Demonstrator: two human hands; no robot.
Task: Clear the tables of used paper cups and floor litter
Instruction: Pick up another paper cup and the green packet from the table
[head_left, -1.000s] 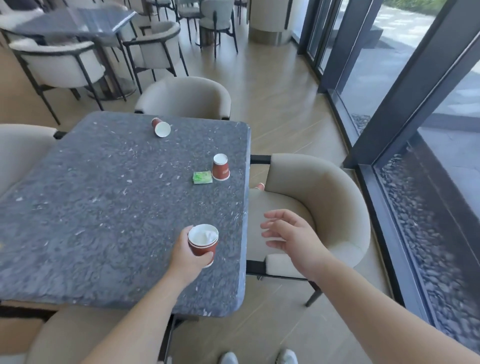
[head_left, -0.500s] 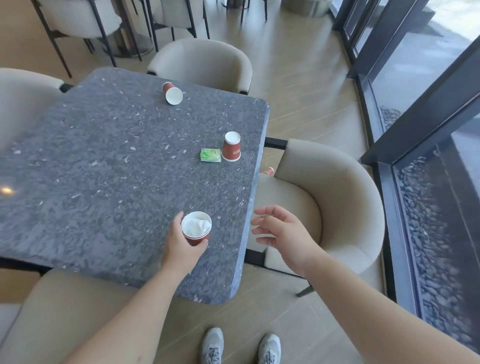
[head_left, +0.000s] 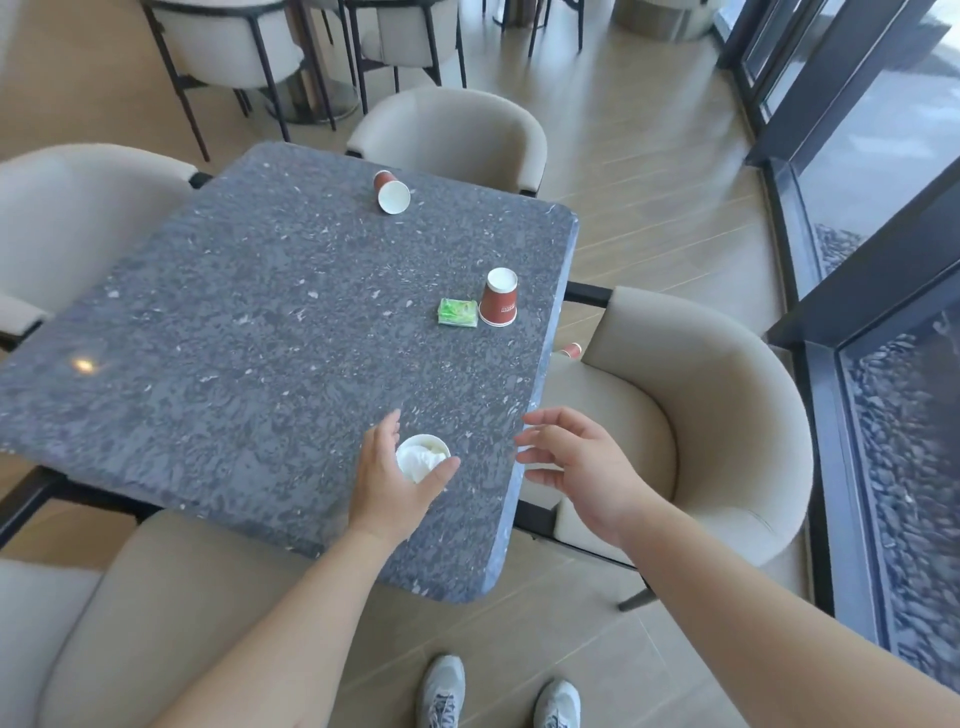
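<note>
I count four red paper cups: one with crumpled tissue (head_left: 422, 457) near the surface's (head_left: 234, 338) front edge, one upside down (head_left: 500, 299) beside one green packet (head_left: 457, 313), one tipped over (head_left: 390, 191) at the far side, one on the chair seat (head_left: 572, 349). Since a second ago the tissue cup has sat lower in my left hand (head_left: 387, 480), whose fingers stay wrapped around it. My right hand (head_left: 582, 462) hovers beside it past the edge, fingers spread and empty.

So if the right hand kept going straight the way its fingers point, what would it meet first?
Probably the cup with crumpled white paper inside, held by the left hand. The right hand is open, fingers pointing left across the table edge towards it. Heights look similar, though depth is uncertain.
</note>
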